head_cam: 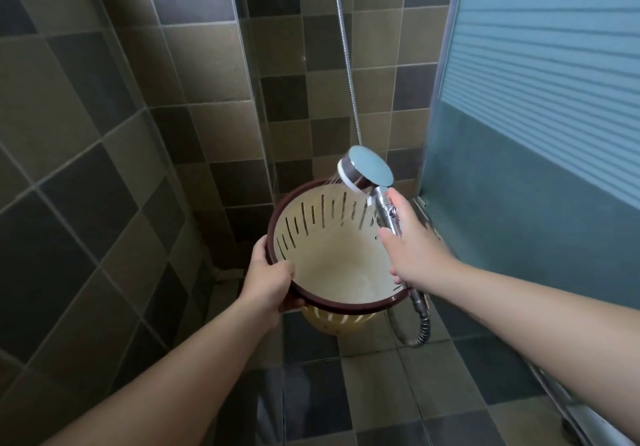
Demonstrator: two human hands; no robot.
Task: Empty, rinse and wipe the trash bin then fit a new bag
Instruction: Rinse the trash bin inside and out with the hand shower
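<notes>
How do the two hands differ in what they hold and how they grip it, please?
The left hand grips the bin at its dark rim, thumb inside and fingers outside; the right hand wraps around the shower head by its chrome handle. The left hand sits lower, at the bin's near-left edge; the right hand is higher, over the bin's right side. Both are closed firmly on something, and both arms are bare.

Slotted trash bin under the shower spray

The cream trash bin [332, 258] with a dark brown rim and slotted walls tilts its empty mouth toward the camera, left-side rim gripped; the chrome shower head [367, 168], above the gripped handle, sprays into its far wall.
</notes>
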